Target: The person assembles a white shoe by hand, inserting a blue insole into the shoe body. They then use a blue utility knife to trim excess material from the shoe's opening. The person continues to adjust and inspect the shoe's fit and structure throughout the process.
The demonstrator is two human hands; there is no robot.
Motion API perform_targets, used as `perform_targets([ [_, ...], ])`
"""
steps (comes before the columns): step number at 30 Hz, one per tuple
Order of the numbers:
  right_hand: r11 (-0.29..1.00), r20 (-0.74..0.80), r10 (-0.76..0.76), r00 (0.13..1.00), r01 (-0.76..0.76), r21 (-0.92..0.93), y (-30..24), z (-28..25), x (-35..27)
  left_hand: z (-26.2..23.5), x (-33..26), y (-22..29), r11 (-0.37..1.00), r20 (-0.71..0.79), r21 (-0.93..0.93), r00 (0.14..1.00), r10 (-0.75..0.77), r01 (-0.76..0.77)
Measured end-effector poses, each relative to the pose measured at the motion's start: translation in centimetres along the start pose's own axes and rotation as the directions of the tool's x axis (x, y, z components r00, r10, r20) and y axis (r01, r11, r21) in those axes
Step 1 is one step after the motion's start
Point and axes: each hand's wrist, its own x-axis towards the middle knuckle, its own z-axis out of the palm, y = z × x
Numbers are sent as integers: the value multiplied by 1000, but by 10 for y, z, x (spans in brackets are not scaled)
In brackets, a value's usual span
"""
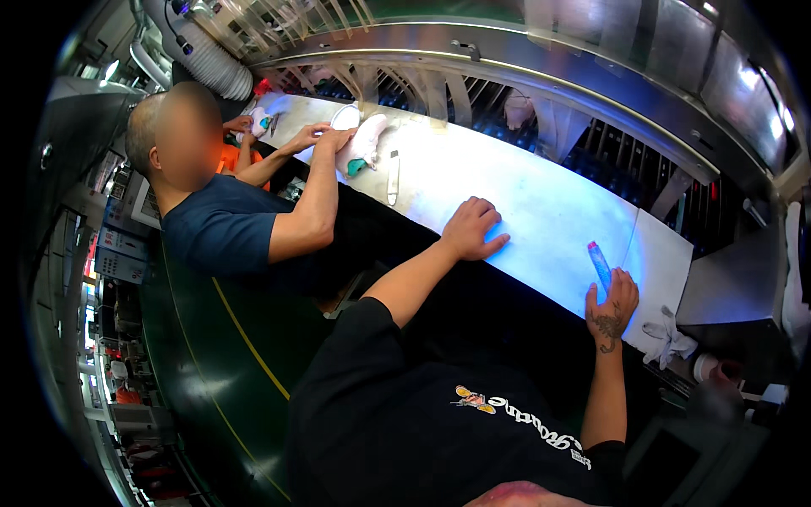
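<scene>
My left hand [475,228] rests palm down near the front edge of the white worktop [541,198], thumb apart from the fingers, holding nothing. On the right, my right hand [614,302] lies on the worktop with thumb and fingers apart. A slim blue stick-shaped tool with a pink tip [598,264] lies just beyond it, its near end reaching the gap between thumb and fingers. Whether the hand touches it is hard to make out. A white flat-handled cutter-like tool [394,177] lies further left, out of my reach of either hand's fingers.
To my left, a co-worker [228,211] handles a white round piece [345,117] beside a white form with a green patch [365,145]. Light gloves [669,340] lie at the right end. Behind the worktop runs a roller conveyor under a metal frame with clear strips [427,97].
</scene>
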Motion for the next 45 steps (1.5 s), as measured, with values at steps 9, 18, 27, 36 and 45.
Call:
perform_targets([
  [9,999,-66,-16,998,18,31,-6,-6,4,-1,1,8,995,57,69,995,-78,74],
  [18,986,-65,133,989,-125,106,-28,-5,12,1,15,-13,991,47,126,997,-55,49],
  [27,993,-115,81,990,-70,97,-23,-17,10,56,184,-99,891,-91,-131,890,-447,434],
  [36,920,-158,-283,946,314,232,-127,-63,163,83,235,-148,723,-97,-499,798,-594,478],
  [45,857,-181,-497,849,513,51,-315,30,519,-1,46,-105,33,45,-994,677,-735,101],
])
